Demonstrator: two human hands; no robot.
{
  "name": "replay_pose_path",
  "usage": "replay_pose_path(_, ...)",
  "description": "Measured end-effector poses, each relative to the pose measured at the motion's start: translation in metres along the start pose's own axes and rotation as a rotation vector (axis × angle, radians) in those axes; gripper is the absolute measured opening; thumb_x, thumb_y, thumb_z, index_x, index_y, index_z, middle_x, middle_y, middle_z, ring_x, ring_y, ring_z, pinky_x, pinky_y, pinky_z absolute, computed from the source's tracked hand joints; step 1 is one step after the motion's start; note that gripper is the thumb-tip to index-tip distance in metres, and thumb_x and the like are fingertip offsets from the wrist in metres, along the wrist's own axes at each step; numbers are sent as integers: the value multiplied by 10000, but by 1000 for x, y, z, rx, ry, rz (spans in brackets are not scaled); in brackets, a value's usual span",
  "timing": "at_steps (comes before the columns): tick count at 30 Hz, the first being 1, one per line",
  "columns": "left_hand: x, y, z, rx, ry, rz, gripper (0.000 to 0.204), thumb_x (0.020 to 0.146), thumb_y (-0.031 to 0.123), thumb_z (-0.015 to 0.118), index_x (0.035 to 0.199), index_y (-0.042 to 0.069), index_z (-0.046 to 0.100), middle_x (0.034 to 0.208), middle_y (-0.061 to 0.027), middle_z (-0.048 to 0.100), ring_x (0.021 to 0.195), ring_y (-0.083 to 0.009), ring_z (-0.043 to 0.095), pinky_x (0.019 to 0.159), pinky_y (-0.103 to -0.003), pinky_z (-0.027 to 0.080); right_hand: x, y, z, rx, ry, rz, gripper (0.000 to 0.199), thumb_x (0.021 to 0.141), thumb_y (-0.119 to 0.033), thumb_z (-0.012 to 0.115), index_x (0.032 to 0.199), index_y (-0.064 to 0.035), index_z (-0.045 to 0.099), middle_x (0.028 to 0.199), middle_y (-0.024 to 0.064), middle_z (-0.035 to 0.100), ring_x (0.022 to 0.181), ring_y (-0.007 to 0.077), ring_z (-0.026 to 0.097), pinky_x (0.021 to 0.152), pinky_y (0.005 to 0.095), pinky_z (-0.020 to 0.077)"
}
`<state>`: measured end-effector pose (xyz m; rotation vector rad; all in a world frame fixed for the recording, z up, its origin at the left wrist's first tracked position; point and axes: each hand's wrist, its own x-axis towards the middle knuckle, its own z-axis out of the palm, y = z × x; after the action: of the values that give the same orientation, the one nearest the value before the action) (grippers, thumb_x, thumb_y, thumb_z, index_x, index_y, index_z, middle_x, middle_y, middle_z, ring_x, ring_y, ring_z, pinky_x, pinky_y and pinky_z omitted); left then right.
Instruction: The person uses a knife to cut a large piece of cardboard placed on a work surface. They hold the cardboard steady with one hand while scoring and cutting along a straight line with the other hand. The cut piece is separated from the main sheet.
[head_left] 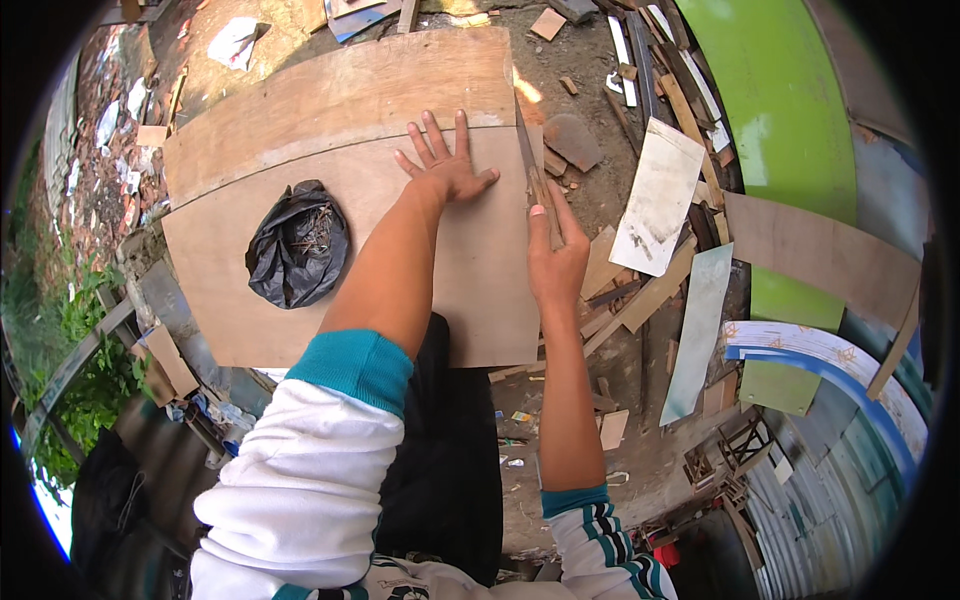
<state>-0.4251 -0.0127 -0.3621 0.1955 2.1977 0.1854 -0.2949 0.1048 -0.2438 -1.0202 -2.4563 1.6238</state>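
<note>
A large brown plywood sheet (450,290) lies in front of me, with a lighter wood panel (340,95) along its far side. Flat on the sheet, just below the seam between the two, rests my left hand (447,170), fingers spread. My right hand (557,255) is closed around the handle of a handsaw (528,150). Its narrow dark blade points away from me along the sheet's right edge; its teeth are too small to make out. On the left part of the sheet sits a black plastic bag (298,245), its mouth gaping, with small dark bits inside.
Wood offcuts and a white board (657,197) lie on the ground to the right. Beyond them stands a bright green panel (785,90), with a brown plank (820,255) across it. Rubble, litter and green plants (85,340) are at the left.
</note>
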Motion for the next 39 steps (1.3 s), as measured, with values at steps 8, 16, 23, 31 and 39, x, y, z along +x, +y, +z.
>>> replay_pose_path(8,1,-18,-2,-13,5,-31,1225,830,757,557,1569,194,-242,1546,-341,-335,1394,-568,-340,1034,-806,-67,-102,-40,-38,12,-58,10,427,955,-73,572,1349,92,557,1263,287,648,1199,335,644,991,388,498)
replay_pose_path(16,-4,-10,4,-5,-11,-8,1223,829,775,537,1569,191,-243,1546,-343,-333,1393,-567,-342,1043,-797,-68,-11,-12,11,-21,-19,-7,462,968,-160,573,1356,91,546,1282,298,629,1188,393,637,1006,401,486)
replay_pose_path(23,1,-16,-3,2,-10,-30,1213,836,769,530,1569,188,-243,1545,-336,-342,1396,-560,-345,1046,-797,-66,-92,-31,-35,62,-19,40,441,971,-122,561,1351,103,547,1270,288,642,1190,351,644,1009,398,483)
replay_pose_path(31,1,-15,0,-14,18,-31,1180,850,740,538,1575,215,-231,1554,-312,-348,1396,-529,-372,1051,-788,-92,-21,-5,12,24,1,-42,455,950,-138,588,1346,85,559,1218,295,662,1164,377,655,987,381,495)
replay_pose_path(39,2,-16,-1,7,41,-23,1214,837,767,536,1574,180,-229,1547,-349,-327,1392,-566,-345,1042,-799,-60,-79,-2,-20,31,22,-86,428,944,-86,590,1319,118,565,1216,306,661,1174,355,656,987,384,501)
